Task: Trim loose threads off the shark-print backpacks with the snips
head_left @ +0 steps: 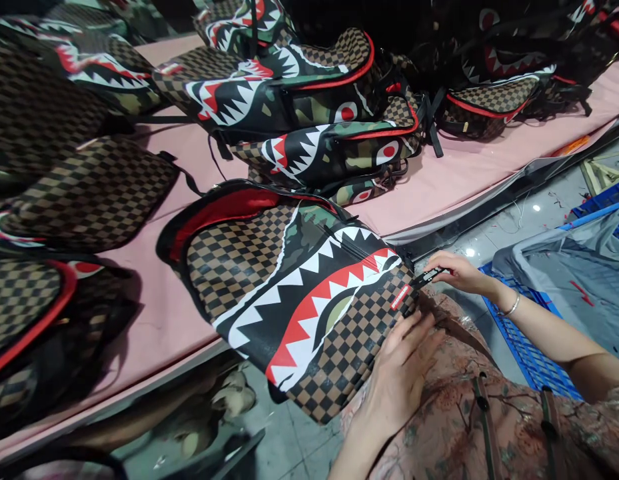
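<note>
A checkered brown-and-black backpack (pixel 339 320) with a printed shark mouth lies tilted across the table's front edge, its opening showing red lining. My left hand (pixel 404 363) grips its lower right edge; the fingers press along the side and are slightly blurred. Just beyond that corner, my right hand (pixel 456 272) is closed around a small dark tool that looks like thread snips (pixel 430 275), its tip close to the backpack's edge by the red label (pixel 400 297). The far side of the backpack and the tips of the snips are hard to make out.
Several similar backpacks (pixel 309 100) lie on the pink-covered table (pixel 469 170), at the back and along the left. At right on the tiled floor stands a blue crate (pixel 524 347) with grey lining. Another person's arm and shoe (pixel 236 393) show below the table.
</note>
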{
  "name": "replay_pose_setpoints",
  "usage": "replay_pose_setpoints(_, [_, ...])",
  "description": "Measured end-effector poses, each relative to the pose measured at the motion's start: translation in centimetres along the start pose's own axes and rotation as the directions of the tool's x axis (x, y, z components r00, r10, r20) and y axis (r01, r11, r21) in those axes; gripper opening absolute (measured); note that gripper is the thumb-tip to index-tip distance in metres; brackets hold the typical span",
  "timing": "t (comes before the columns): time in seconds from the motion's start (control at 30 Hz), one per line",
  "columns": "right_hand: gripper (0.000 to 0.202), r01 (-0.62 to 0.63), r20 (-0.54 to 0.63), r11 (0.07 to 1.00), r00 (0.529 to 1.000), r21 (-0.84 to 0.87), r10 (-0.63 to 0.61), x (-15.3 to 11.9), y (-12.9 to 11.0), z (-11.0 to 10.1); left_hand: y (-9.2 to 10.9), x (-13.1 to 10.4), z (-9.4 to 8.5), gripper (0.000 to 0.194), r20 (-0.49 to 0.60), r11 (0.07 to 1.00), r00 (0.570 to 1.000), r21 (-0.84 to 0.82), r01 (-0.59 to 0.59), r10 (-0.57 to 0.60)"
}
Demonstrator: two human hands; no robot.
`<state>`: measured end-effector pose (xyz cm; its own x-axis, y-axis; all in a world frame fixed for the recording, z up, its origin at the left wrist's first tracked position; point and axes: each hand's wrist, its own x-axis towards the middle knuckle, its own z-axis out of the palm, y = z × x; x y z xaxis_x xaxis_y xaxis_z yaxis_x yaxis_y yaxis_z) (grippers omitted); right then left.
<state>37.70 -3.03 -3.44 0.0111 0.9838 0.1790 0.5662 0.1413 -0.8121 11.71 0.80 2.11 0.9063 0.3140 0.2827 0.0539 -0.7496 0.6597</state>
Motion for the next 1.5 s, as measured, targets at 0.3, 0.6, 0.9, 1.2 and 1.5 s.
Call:
replay_pose_setpoints(0.3, [0.021, 0.224, 0.109, 0.970, 0.971, -0.093, -0.214, 2.5, 0.0, 0.0, -0.1, -1.6, -0.1, 0.028, -0.224, 0.994, 0.969, -0.061, 0.093, -0.104])
replay_pose_setpoints(0.6, [0.021, 0.161, 0.108, 0.984, 0.982, -0.070, -0.153, 2.3, 0.1, -0.6, -0.1, -2.2, -1.0, 0.027, -0.346, 0.991, 0.928, -0.061, 0.123, -0.136])
replay_pose_setpoints(0.9, [0.017, 0.243, 0.232, 0.964, 0.949, -0.109, -0.213, 3.8, -1.6, -0.3, 0.3, -2.4, -1.3, 0.027, -0.398, 0.992, 0.909, -0.054, 0.111, -0.123])
replay_pose_setpoints(1.2, [0.019, 0.287, 0.285, 0.948, 0.928, -0.136, -0.240, 4.3, -3.4, 0.5, 0.4, -2.4, -1.5, 0.025, -0.403, 0.992, 0.907, -0.054, 0.112, -0.125])
replay_pose_setpoints(1.5, [0.016, 0.194, 0.270, 0.981, 0.944, 0.014, -0.191, 3.8, -4.4, 0.6, 0.3, -2.5, -1.5, 0.023, -0.373, 0.992, 0.921, -0.088, 0.087, -0.114])
